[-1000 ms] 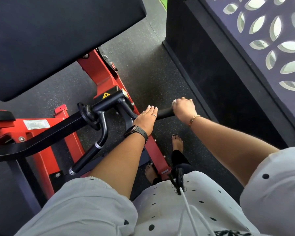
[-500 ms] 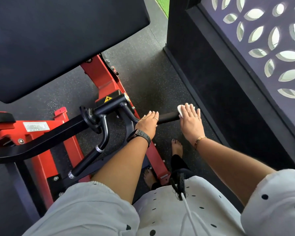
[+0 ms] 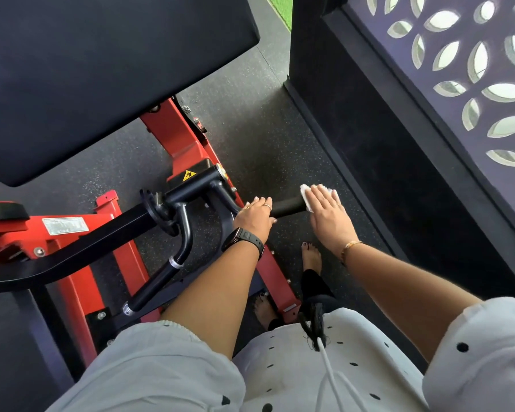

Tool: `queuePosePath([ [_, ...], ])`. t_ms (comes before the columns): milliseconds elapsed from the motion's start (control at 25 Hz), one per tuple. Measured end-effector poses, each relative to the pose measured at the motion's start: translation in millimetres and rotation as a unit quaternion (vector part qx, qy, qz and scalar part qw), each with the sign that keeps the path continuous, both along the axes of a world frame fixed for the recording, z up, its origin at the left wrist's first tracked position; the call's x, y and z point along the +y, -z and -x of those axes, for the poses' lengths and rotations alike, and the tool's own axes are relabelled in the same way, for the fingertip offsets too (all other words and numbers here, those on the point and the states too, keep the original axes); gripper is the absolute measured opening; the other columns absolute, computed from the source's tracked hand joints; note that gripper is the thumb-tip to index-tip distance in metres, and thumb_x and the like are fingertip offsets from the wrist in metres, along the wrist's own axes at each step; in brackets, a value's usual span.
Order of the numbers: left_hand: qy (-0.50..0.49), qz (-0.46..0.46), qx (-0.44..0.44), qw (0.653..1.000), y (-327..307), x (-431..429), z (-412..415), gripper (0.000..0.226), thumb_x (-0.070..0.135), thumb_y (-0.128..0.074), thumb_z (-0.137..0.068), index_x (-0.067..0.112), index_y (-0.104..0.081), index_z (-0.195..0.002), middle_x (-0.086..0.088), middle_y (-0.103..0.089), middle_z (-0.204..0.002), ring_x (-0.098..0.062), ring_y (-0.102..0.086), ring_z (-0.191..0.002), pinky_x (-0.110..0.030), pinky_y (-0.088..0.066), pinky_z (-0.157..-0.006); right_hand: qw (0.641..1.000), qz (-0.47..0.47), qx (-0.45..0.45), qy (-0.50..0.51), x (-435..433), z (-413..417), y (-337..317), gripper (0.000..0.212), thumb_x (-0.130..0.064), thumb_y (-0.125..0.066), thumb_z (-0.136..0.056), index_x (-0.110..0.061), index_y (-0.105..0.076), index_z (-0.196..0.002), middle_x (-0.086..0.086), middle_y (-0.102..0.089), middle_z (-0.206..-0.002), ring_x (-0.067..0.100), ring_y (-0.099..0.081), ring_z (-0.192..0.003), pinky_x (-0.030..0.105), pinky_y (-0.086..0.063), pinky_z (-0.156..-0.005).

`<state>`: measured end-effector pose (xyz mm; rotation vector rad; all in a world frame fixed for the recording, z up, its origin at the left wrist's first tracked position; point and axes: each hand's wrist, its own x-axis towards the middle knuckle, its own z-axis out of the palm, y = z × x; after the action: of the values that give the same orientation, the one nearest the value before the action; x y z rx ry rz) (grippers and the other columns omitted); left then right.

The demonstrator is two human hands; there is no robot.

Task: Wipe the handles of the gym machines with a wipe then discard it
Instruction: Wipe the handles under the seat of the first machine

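A black handle [image 3: 287, 207] sticks out to the right from the red and black gym machine [image 3: 173, 144]. My right hand [image 3: 329, 215] lies flat with straight fingers over the handle's outer end, pressing a white wipe [image 3: 306, 195] against it. The wipe shows past my fingertips and at the hand's left side. My left hand [image 3: 254, 217] rests on the inner part of the same handle, near the bend of the black bar, fingers laid over it. A second black handle [image 3: 161, 282] hangs lower down to the left, untouched.
A large black pad [image 3: 101, 69] fills the upper left. A dark wall base and a patterned screen [image 3: 458, 99] stand close on the right. Speckled rubber floor [image 3: 265, 138] runs between them. My bare feet [image 3: 311, 258] stand beside the red frame.
My right hand has gone from gripping the handle's end to lying flat over it with the wipe beneath, and has slid slightly outward. My left hand has stayed on the inner handle.
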<state>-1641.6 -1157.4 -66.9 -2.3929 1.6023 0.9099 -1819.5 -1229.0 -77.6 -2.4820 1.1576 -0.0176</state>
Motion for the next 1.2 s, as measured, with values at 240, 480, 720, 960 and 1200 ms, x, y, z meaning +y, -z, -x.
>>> queuePosePath([
  [240,-0.054,0.011,-0.051,0.997,-11.2,0.2,6.8,0.066,0.009,-0.035,-0.099,0.013,0.004,-0.152,-0.012,-0.054,-0.134,-0.029,-0.049,-0.125,-0.039,-0.042,-0.097,0.989,-0.018,0.008,-0.144,24.5,-60.8,-6.0,0.043,-0.015,-0.044,-0.094,-0.003,-0.046,-0.135,0.016,-0.049,-0.139,0.032,-0.039,-0.133,0.04,-0.018,-0.116],
  [480,-0.051,-0.021,-0.019,0.998,-15.6,-5.6,0.8,0.088,0.033,-0.057,-0.094,0.017,0.007,-0.152,-0.011,-0.061,-0.122,-0.029,-0.059,-0.109,-0.038,-0.046,-0.08,0.973,0.04,0.054,-0.222,-0.7,8.8,6.9,0.058,-0.02,-0.035,-0.099,-0.016,-0.008,-0.151,0.003,-0.009,-0.157,0.018,-0.003,-0.145,0.035,0.003,-0.119],
  [720,-0.023,0.028,-0.009,0.999,-16.2,-1.0,-3.8,0.048,0.022,-0.054,-0.094,0.027,-0.042,-0.14,-0.008,-0.059,-0.126,-0.03,-0.057,-0.113,-0.037,-0.046,-0.087,0.955,0.082,0.05,-0.28,13.0,-16.6,5.4,0.059,-0.017,-0.047,-0.095,-0.01,-0.023,-0.148,0.008,-0.022,-0.155,0.026,-0.017,-0.144,0.039,-0.006,-0.118],
  [960,-0.005,0.014,0.033,0.999,-18.7,-5.1,-13.2,0.055,0.029,-0.06,-0.092,0.03,-0.041,-0.143,-0.003,-0.061,-0.125,-0.027,-0.057,-0.115,-0.034,-0.046,-0.089,0.872,0.184,0.083,-0.446,-59.6,25.2,0.4,0.062,-0.014,-0.049,-0.089,-0.018,-0.03,-0.148,-0.001,-0.026,-0.154,0.022,-0.028,-0.141,0.042,-0.029,-0.113],
  [1200,0.043,0.01,0.014,0.999,-19.5,-3.4,-15.7,0.057,0.024,-0.055,-0.093,0.031,-0.035,-0.146,-0.002,-0.052,-0.138,-0.026,-0.052,-0.121,-0.035,-0.044,-0.093,0.812,0.232,0.097,-0.526,-33.1,-8.4,12.9,0.055,-0.018,-0.041,-0.094,-0.016,-0.029,-0.148,-0.003,-0.028,-0.154,0.019,-0.021,-0.143,0.041,-0.017,-0.118],
])
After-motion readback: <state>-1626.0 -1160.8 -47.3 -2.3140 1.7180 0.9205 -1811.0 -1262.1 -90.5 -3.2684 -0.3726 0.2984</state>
